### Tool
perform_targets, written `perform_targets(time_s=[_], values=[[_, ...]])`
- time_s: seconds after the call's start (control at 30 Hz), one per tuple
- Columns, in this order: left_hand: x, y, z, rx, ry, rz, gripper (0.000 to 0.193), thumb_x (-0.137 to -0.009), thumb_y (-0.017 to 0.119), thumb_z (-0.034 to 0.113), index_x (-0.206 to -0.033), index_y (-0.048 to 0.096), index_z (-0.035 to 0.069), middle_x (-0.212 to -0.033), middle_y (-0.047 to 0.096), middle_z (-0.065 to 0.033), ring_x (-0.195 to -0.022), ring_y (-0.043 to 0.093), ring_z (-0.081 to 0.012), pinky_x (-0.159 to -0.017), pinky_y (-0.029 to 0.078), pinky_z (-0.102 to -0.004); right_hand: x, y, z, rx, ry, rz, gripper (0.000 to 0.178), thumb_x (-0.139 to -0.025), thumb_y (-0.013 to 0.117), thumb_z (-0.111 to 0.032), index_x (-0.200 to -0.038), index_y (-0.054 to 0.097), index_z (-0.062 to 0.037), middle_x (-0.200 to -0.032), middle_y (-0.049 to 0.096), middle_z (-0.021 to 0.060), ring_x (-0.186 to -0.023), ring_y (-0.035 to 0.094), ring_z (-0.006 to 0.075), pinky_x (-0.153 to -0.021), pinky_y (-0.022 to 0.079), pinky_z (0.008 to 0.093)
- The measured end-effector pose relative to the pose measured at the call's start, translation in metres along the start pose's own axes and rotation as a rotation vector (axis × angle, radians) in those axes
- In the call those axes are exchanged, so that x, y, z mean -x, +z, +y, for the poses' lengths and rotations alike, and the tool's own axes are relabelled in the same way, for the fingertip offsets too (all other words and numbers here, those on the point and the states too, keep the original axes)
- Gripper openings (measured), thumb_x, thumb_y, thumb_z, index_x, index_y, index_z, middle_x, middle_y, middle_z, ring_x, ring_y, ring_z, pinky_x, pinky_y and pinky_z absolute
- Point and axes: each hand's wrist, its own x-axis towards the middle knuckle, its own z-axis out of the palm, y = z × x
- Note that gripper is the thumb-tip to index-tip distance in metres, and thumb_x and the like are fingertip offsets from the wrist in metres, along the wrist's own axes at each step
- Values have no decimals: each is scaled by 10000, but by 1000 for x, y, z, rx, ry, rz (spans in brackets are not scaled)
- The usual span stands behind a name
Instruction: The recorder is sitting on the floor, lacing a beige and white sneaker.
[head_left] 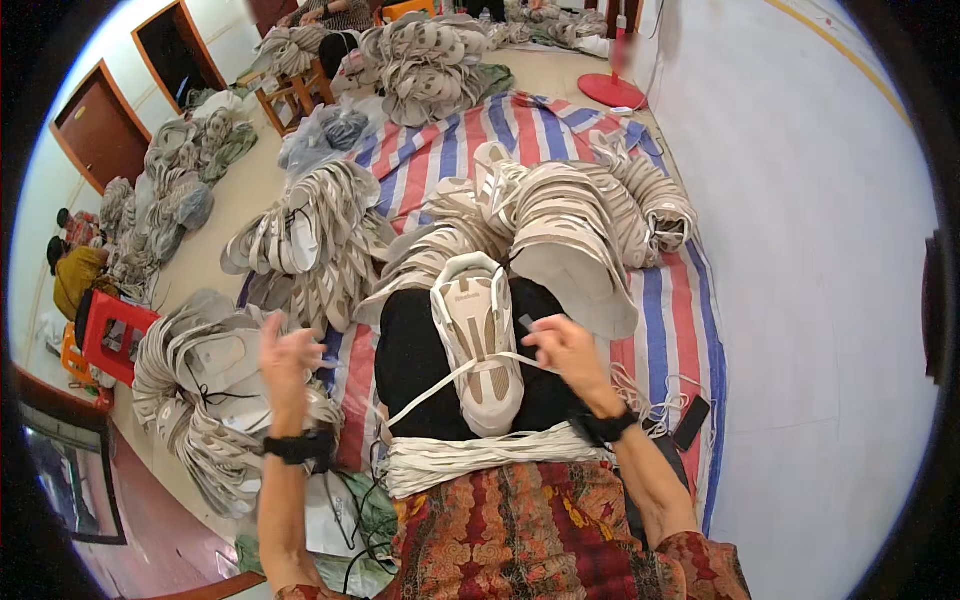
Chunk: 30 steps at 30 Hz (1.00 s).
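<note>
A beige and white shoe upper (478, 325) lies on the black cloth over my lap, toe toward me. A white shoelace (430, 398) crosses its lower eyelets; one end slants down to the left and the other runs toward my right hand. My right hand (568, 352), right of the upper, has its fingers closed, with a small dark grey piece showing at the fingertips. I cannot make out what that piece is. Raised to the left, away from the upper, my left hand (288, 355) has its fingers apart and partly curled; nothing shows in it.
A bundle of white laces (490, 455) lies across my lap. Stacked shoe uppers (570, 230) stand ahead on a striped sheet (655, 300), with another heap (205, 370) at left. A black phone (691, 423) lies at right near loose laces. A red stool (112, 335) stands left.
</note>
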Motion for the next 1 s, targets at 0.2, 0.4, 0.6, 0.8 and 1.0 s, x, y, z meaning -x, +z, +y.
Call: perform_targets(time_s=[0.2,0.4,0.6,0.8,1.0], values=[[20,93,-6,6,-351,-280,180,-838,543,86,-984,560,-19,-767,612,-61,-538,537,-72,-411,343,-157,-9,31,30,531,-225,-87,194,-767,538,-185,-800,616,-11,-671,597,165,-617,597,303,-582,471,350],[17,141,-9,-38,-395,-543,166,-868,506,132,-902,568,-19,-802,602,-57,-580,540,-86,-470,404,-180,3,24,19,458,-141,-71,156,-772,566,-151,-799,619,-6,-602,578,103,-530,551,155,-516,433,288],[19,155,-23,48,-385,-780,164,-859,523,122,-927,581,-15,-865,595,-25,-777,552,-83,-715,436,-215,-4,23,16,528,-137,-151,186,-758,560,-185,-790,625,-15,-673,607,152,-603,608,269,-555,464,335],[16,166,-21,-180,-401,-863,141,-860,529,157,-855,580,25,-769,544,31,-704,480,-52,-652,392,-193,-9,22,21,429,-70,-228,176,-745,527,-163,-762,624,-17,-622,596,128,-547,581,202,-539,452,307],[10,175,-31,-225,-427,-889,134,-817,537,136,-762,556,15,-661,528,8,-612,479,-67,-542,391,-229,-13,19,25,414,-16,-273,198,-703,525,-179,-728,616,-5,-592,584,117,-534,574,192,-528,448,309]])
